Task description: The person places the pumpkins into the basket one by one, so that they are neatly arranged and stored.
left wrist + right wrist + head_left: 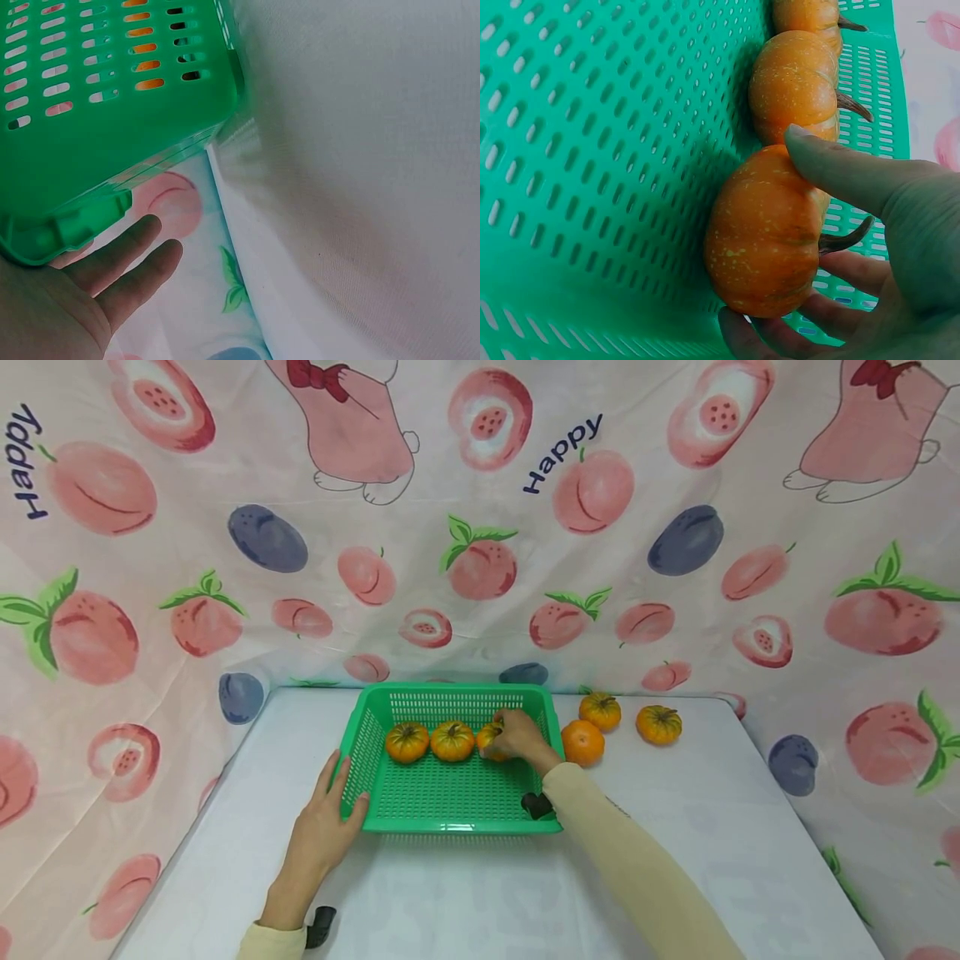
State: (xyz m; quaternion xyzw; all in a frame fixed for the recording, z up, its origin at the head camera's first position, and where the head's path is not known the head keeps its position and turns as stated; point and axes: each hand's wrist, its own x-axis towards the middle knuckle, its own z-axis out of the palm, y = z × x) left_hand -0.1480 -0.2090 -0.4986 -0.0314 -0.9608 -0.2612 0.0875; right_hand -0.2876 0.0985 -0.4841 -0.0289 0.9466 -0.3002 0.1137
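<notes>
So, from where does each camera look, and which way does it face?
Head: worn on the head, facing forward and down at the green basket; left hand, right hand and sleeves show.
Left wrist: on that wrist, facing the basket's slotted side and printed cloth; part of the left hand shows.
Right wrist: on that wrist, facing into the basket along the pumpkins; the right hand shows.
Shared: head and right wrist both show the held pumpkin.

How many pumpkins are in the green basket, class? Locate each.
3, in one row: left pumpkin, middle pumpkin and right pumpkin, which the right hand grips. None appear hidden.
</notes>
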